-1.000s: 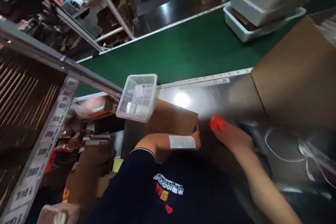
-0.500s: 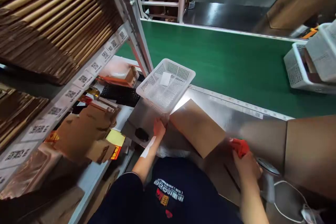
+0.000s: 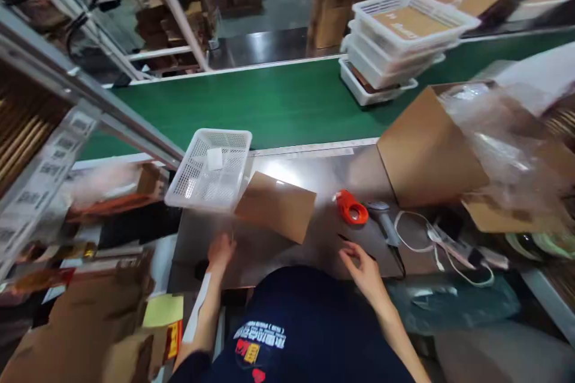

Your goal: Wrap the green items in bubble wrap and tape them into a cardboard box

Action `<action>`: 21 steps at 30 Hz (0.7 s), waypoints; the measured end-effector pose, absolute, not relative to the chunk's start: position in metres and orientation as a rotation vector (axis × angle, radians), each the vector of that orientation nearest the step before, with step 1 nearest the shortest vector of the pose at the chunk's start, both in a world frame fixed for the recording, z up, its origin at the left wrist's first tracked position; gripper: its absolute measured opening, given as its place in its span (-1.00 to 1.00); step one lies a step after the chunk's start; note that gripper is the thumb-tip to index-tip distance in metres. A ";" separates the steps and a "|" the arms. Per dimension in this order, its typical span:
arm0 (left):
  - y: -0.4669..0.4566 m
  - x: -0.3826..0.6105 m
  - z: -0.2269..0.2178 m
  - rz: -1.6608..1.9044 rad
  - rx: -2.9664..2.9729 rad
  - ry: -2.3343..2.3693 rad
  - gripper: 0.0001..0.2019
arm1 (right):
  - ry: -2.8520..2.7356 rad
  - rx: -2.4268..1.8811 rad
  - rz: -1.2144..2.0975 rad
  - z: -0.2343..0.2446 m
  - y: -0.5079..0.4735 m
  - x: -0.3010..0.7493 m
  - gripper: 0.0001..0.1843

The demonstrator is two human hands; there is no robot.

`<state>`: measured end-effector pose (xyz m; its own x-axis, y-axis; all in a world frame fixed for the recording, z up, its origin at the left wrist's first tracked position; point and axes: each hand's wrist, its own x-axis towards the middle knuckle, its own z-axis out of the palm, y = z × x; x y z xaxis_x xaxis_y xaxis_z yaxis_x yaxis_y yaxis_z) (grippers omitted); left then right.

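Note:
My left hand (image 3: 221, 249) is over the metal bench, just below the white perforated basket (image 3: 204, 188); motion blurs its fingers, and I cannot tell if it holds anything. A small white paper (image 3: 214, 158) lies in the basket. To the right of that hand, a flat brown cardboard box (image 3: 276, 206) rests on the bench. My right hand (image 3: 362, 269) is at the bench's near side with thumb and forefinger apart, beside a thin dark stick-like object (image 3: 344, 238). Above it lies the red tape dispenser (image 3: 351, 208), released from the hand.
A green conveyor belt (image 3: 283, 93) runs behind the bench and carries stacked white baskets (image 3: 377, 81). At right are a handheld scanner (image 3: 381, 218), a white cable (image 3: 411, 248) and a large carton (image 3: 431, 155) with clear plastic. Cardboard and a yellow pad (image 3: 164, 310) lie at left.
My right hand has let go of the red tape dispenser, now on the bench, and moved nearer my body. My left hand has come away from the basket's edge. The view has swung right.

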<state>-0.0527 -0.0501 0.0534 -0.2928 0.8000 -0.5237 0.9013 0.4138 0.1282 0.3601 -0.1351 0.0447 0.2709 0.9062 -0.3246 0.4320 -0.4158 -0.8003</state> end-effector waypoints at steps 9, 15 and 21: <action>-0.086 0.162 0.081 0.407 1.854 1.031 -0.89 | -0.804 -1.581 1.285 0.073 -0.153 0.312 -0.37; -0.033 0.146 0.073 0.392 2.410 1.227 -0.64 | -0.319 -1.709 0.970 0.028 -0.194 0.380 -0.26; 0.014 0.071 0.037 0.213 2.288 2.211 -0.17 | 0.003 -2.085 0.513 -0.003 -0.252 0.504 -0.28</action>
<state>0.0711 0.0141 0.0368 0.0300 0.9912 0.1290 0.9976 -0.0378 0.0584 0.5037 -0.2524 -0.0029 0.9118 0.1980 -0.3597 -0.2026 -0.5449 -0.8136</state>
